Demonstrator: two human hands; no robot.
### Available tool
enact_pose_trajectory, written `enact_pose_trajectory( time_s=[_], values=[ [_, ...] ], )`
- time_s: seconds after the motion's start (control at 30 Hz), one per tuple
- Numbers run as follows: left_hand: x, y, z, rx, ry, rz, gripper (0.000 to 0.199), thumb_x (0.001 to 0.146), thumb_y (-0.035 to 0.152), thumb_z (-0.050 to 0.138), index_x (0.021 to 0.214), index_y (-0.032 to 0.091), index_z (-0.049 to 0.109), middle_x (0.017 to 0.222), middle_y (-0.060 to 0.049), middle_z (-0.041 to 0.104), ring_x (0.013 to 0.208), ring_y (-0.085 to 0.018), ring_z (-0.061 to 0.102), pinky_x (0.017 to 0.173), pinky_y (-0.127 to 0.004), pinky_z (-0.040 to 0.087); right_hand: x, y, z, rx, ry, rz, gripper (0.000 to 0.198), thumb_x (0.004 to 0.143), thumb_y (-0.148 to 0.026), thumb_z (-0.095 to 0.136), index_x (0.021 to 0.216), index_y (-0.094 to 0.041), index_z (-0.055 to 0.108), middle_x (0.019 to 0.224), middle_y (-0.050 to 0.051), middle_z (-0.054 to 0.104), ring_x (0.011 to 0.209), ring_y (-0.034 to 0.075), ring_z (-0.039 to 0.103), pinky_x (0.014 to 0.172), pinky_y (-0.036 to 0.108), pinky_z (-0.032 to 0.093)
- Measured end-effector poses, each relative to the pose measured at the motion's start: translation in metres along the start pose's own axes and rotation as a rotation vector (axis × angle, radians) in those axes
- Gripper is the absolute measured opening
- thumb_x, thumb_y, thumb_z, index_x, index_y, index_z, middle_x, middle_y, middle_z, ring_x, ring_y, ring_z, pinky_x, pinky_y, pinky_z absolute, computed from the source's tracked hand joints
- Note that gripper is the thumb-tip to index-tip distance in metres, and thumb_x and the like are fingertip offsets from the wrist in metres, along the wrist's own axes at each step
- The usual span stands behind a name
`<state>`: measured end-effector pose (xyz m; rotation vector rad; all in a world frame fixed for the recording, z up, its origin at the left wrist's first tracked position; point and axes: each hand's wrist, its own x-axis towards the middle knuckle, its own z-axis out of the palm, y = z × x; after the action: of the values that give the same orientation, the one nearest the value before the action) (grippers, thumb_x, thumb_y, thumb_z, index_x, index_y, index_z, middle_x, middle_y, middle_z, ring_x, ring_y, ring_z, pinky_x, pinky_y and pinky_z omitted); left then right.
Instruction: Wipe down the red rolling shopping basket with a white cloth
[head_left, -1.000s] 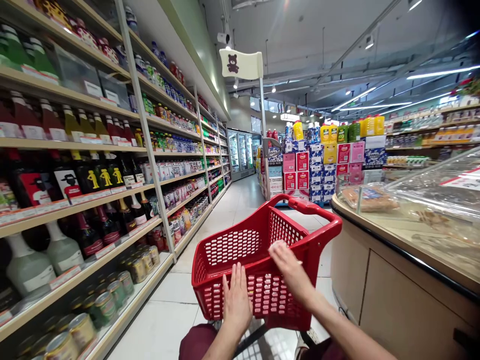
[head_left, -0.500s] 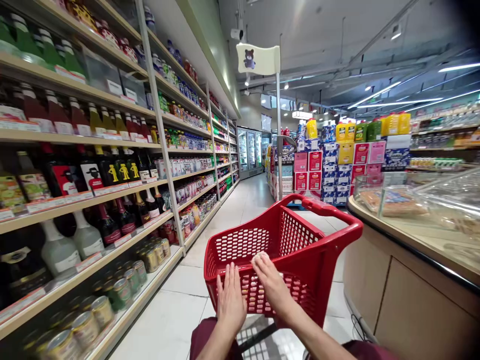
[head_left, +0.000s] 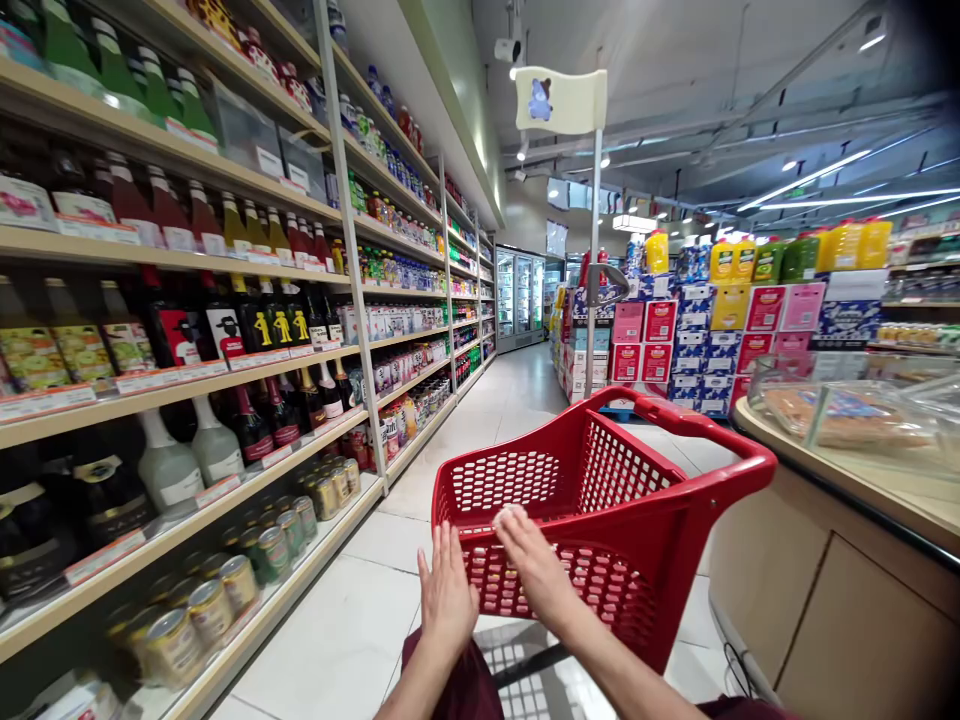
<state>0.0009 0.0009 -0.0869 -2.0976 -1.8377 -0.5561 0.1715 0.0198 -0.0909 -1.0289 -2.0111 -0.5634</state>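
Two hands [head_left: 448, 595] stretch toward the red cart [head_left: 637, 527], right [head_left: 535, 568] holding something white [head_left: 508, 514].

Bottles [head_left: 201, 222] on left-hand shelves [head_left: 225, 383], cans [head_left: 176, 648] below, cream flag [head_left: 572, 102] on pole [head_left: 596, 205], stacked cartons [head_left: 660, 322], curved counter [head_left: 776, 550]

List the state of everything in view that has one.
Cart, upright
Left hand, open, at the near side
White wad, bunched
Right hand, holding the wad at the rim
Fridge, lit, doors seemingly shut
Green bottles, upright
Ceiling light, on
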Motion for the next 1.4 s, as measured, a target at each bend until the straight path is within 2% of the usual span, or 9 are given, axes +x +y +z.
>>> enact_pose_trajectory(
  time_s=[0.17,0.37,0.47,0.63,0.83,1.0,1.2,1.33,1.4],
  values=[
    [-0.004,-0.013,-0.005,-0.029,-0.069,-0.071,0.067,0.067,0.006,0.037,0.133,0.002,0.023,0.141,-0.016,0.023,0.131,-0.024,0.016,0.106,-0.048,0.012,-0.008,0.024,-0.015,-0.027,0.027,0.155,0.057,0.082,0.001,0.023,0.135,-0.022,0.025,0.137,0.007,0.034,0.131,0.019,0.016,0.102,0.043,0.033],
    [-0.003,-0.02,-0.006,-0.006,-0.11,-0.104,0.065,0.068,0.006,0.038,0.132,0.004,0.026,0.14,-0.016,0.025,0.131,-0.023,0.017,0.105,-0.047,0.013,0.029,-0.052,0.028,0.076,-0.028,-0.088,0.039,0.087,-0.014,0.036,0.125,-0.013,0.043,0.128,0.01,0.047,0.129,0.022,0.023,0.098,0.04,0.04],
    [-0.004,-0.028,-0.008,0.006,-0.106,-0.13,0.065,0.068,0.007,0.039,0.131,0.003,0.026,0.141,-0.017,0.024,0.131,-0.024,0.017,0.105,-0.047,0.014,0.019,-0.064,0.031,0.083,-0.057,-0.165,0.038,0.087,-0.017,0.038,0.124,-0.013,0.044,0.126,0.008,0.05,0.126,0.022,0.03,0.098,0.039,0.04],
    [-0.006,-0.023,-0.008,-0.051,-0.062,-0.109,0.067,0.067,0.008,0.039,0.132,0.002,0.024,0.141,-0.017,0.024,0.131,-0.023,0.015,0.106,-0.046,0.013,-0.03,-0.041,0.007,0.048,-0.09,-0.239,0.036,0.089,-0.016,0.033,0.123,-0.017,0.045,0.118,0.005,0.056,0.121,0.017,0.038,0.093,0.029,0.045],
    [-0.003,0.0,-0.009,-0.109,0.055,0.01,0.069,0.069,0.007,0.038,0.134,0.005,0.016,0.14,-0.017,0.025,0.132,-0.023,0.014,0.106,-0.047,0.013,-0.023,-0.014,-0.019,0.037,-0.031,-0.062,0.043,0.088,-0.012,0.031,0.131,-0.014,0.034,0.133,0.009,0.04,0.129,0.021,0.021,0.102,0.041,0.033],
    [-0.004,0.019,-0.007,-0.108,0.145,0.16,0.081,0.066,0.007,0.041,0.137,0.009,0.002,0.142,-0.016,0.022,0.131,-0.024,0.015,0.105,-0.048,0.017,-0.048,0.0,-0.024,0.046,-0.045,-0.072,0.044,0.088,-0.012,0.031,0.131,-0.021,0.033,0.129,0.005,0.046,0.125,0.013,0.031,0.097,0.028,0.04],
    [-0.004,0.047,-0.008,-0.084,0.123,0.23,0.078,0.066,0.008,0.041,0.137,0.008,0.007,0.142,-0.014,0.022,0.132,-0.024,0.012,0.106,-0.048,0.016,-0.045,0.017,-0.046,0.004,-0.007,0.051,0.047,0.087,-0.009,0.031,0.133,-0.017,0.029,0.135,0.008,0.038,0.13,0.021,0.018,0.103,0.042,0.032],
    [-0.003,0.063,-0.007,-0.081,0.125,0.287,0.077,0.066,0.007,0.04,0.137,0.009,0.009,0.143,-0.011,0.021,0.132,-0.022,0.012,0.106,-0.046,0.016,-0.061,0.028,-0.05,-0.062,-0.013,0.005,0.046,0.087,-0.008,0.03,0.131,-0.019,0.034,0.126,0.005,0.05,0.128,0.016,0.025,0.097,0.033,0.041],
    [-0.001,0.07,-0.006,-0.083,0.116,0.309,0.077,0.066,0.007,0.04,0.137,0.009,0.01,0.143,-0.011,0.021,0.132,-0.022,0.012,0.106,-0.046,0.016,-0.064,0.033,-0.056,-0.072,-0.01,0.016,0.046,0.086,-0.009,0.031,0.131,-0.019,0.035,0.127,0.005,0.048,0.128,0.016,0.025,0.098,0.032,0.041]
  ],
)
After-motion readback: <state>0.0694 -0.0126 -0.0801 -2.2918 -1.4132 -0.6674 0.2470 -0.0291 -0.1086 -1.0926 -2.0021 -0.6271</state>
